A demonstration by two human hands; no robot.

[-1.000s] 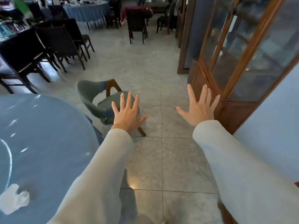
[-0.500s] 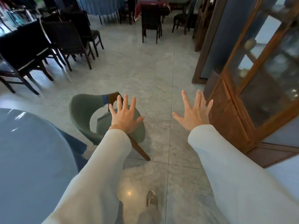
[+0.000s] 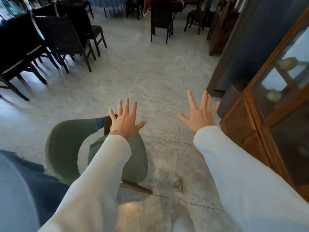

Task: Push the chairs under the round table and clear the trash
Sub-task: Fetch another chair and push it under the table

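A grey-green upholstered chair [image 3: 66, 144] with a curved back and wooden legs stands just off the round table [image 3: 15, 190], which wears a blue cloth at the lower left. My left hand [image 3: 125, 122] hovers open above the chair's seat and right back post, fingers spread, holding nothing. My right hand [image 3: 199, 114] is open too, over bare floor to the chair's right. My left sleeve hides part of the seat. No trash shows in this view.
A wooden glass-fronted cabinet [image 3: 260, 124] lines the right side, close to my right hand. Dark dining chairs [image 3: 66, 39] crowd the upper left, with another dark chair [image 3: 161, 19] and tables at the back. Grey tiled floor [image 3: 150, 72] lies between. My shoe [image 3: 178, 183] is below.
I have stepped forward: the green chair and table have slid down and closer in view, and the crumpled white trash on the table has left the frame. Both hands stay open.
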